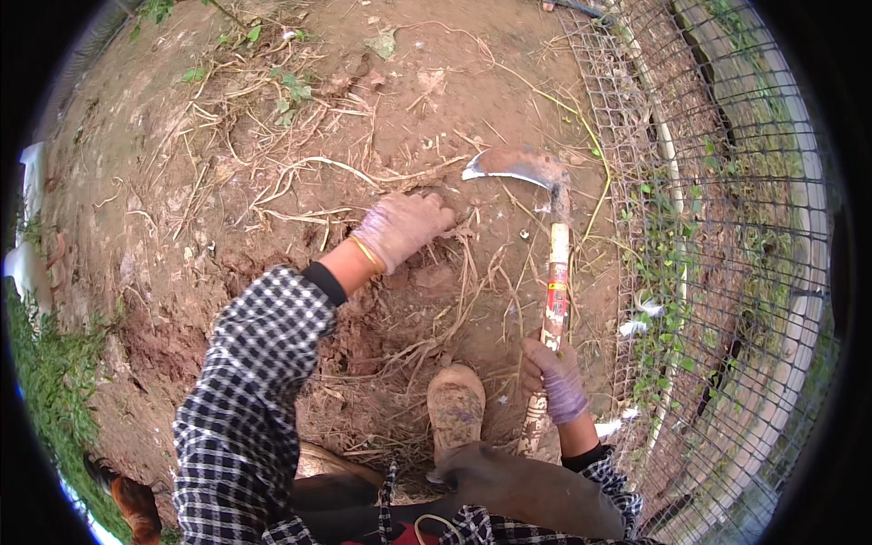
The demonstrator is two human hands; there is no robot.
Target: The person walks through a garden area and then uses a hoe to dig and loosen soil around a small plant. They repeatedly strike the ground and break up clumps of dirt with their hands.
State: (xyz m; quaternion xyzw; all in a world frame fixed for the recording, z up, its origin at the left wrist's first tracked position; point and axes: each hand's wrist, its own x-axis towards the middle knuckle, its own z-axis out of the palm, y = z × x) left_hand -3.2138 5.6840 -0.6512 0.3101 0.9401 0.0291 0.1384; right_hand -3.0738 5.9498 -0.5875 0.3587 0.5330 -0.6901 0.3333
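A thin, translucent glove covers my left hand (407,228), which is on the bare soil at dry stems; its fingertips are partly hidden, so a hold on them cannot be told. My right hand (555,378), gloved alike, grips the lower part of a sickle's pale wooden handle (558,252). The sickle's curved, rust-stained metal blade (519,165) points left over the ground, its edge bright. Dry vine stems (327,163) lie beyond my left hand, and more dry stems (449,327) lie between the hands. A label with writing wraps the handle.
Black plastic mesh fencing (749,225) runs along the right, with small green plants (664,340) and white feathers (633,328) at its foot. My muddy boot (456,409) stands near the sickle handle. A brown chicken (135,507) is at lower left, beside green plants (51,381).
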